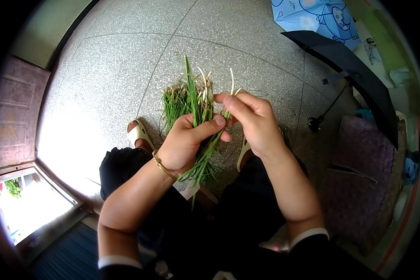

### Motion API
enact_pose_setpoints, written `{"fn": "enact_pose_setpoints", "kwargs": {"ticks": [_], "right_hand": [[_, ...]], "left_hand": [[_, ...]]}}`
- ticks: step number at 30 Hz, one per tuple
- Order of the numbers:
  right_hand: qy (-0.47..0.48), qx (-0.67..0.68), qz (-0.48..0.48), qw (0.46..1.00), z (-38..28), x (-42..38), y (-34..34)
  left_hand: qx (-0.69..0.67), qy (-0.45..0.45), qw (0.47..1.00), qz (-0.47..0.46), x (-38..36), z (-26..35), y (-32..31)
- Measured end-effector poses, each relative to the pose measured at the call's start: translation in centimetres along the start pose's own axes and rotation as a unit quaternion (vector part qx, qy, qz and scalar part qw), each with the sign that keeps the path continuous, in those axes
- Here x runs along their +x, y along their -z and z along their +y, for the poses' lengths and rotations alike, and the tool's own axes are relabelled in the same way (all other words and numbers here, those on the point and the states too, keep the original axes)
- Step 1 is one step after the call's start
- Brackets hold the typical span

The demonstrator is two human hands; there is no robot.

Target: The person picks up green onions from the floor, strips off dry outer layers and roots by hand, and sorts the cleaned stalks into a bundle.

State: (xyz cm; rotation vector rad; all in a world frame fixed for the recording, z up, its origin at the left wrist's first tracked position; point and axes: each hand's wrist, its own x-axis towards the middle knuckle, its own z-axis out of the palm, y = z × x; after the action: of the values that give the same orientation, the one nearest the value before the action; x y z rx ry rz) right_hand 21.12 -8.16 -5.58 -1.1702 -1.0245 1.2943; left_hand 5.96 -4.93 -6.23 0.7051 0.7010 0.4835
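My left hand, with a gold-coloured bracelet at the wrist, is wrapped round a bunch of chives. Their white root ends point up and away from me, and the green leaves hang below the hand. One broader green leaf stands up along the bunch. Just to the right, my right hand pinches a few separate chive stalks between thumb and fingers, white tips upward. Their green parts run down across the left thumb. Behind the left hand, a pile of green chives lies on the floor.
Speckled floor tiles spread ahead. A black umbrella stands opened at the right, with a blue patterned umbrella behind it. A purplish cloth-covered seat is at the right. A door stands left. My sandalled foot is near the pile.
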Motion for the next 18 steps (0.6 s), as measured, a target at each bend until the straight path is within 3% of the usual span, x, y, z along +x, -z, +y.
{"fn": "enact_pose_setpoints", "kwargs": {"ticks": [7,11,13,18], "right_hand": [[-0.045,0.091,0.058,0.993,0.0,0.2,0.6],[0.007,0.197,0.078,0.977,-0.1,0.7,1.5],[0.017,0.371,0.039,0.928,-0.5,1.0,3.4],[0.083,0.415,0.060,0.904,-2.2,0.9,7.3]], "left_hand": [[0.031,0.035,0.998,-0.029,0.0,0.0,0.1],[0.047,0.060,0.996,-0.044,-0.1,0.0,0.1],[0.063,0.072,0.994,-0.046,-0.2,0.2,0.1],[0.046,0.074,0.994,-0.060,-0.2,-0.1,0.3]]}}
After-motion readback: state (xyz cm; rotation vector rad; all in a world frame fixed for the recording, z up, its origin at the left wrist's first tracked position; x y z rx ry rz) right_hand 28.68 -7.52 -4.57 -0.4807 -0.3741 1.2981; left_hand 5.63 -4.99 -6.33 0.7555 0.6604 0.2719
